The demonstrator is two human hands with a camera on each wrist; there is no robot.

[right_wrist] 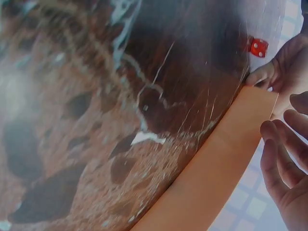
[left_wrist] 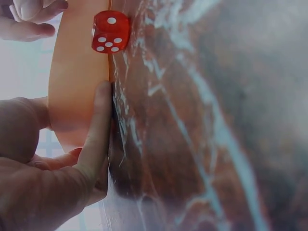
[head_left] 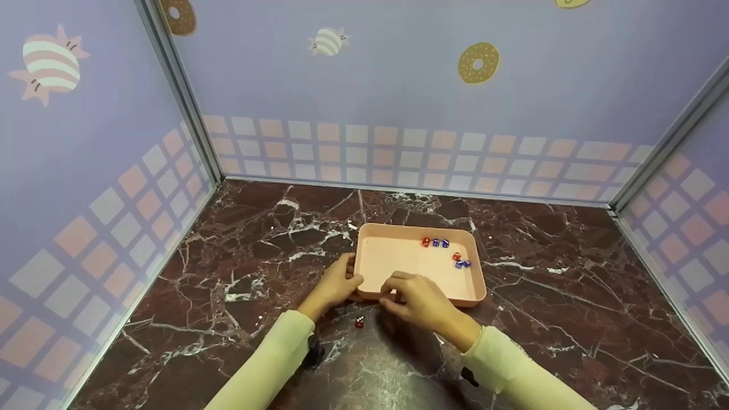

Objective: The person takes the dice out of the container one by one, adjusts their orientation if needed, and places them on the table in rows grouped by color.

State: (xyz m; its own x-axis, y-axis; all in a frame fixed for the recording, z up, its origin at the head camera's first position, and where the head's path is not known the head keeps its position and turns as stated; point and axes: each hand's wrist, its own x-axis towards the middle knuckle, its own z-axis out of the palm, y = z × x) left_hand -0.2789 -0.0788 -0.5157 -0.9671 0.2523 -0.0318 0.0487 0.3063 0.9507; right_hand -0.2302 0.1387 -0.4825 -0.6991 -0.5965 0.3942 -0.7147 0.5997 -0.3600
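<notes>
A peach-coloured shallow tray [head_left: 387, 259] sits on the marbled tabletop. My left hand [head_left: 336, 282] grips its near left corner, the fingers along the left wall and the thumb at the front. In the left wrist view, one straight finger [left_wrist: 98, 122] lies low along the wall. Over the front rim hovers my right hand [head_left: 418, 299], fingers loosely curled; in the right wrist view, nothing shows between its fingertips [right_wrist: 269, 132]. A red die [head_left: 359, 322] with white pips lies on the table before the tray, near the left hand.
Inside the tray, a red die [head_left: 426, 242] and two blue dice [head_left: 441, 243] line up along the back wall. Another red die [head_left: 457, 257] and more blue dice [head_left: 462, 264] cluster toward the right side. Patterned panels [head_left: 353, 85] enclose the table at the back and both sides.
</notes>
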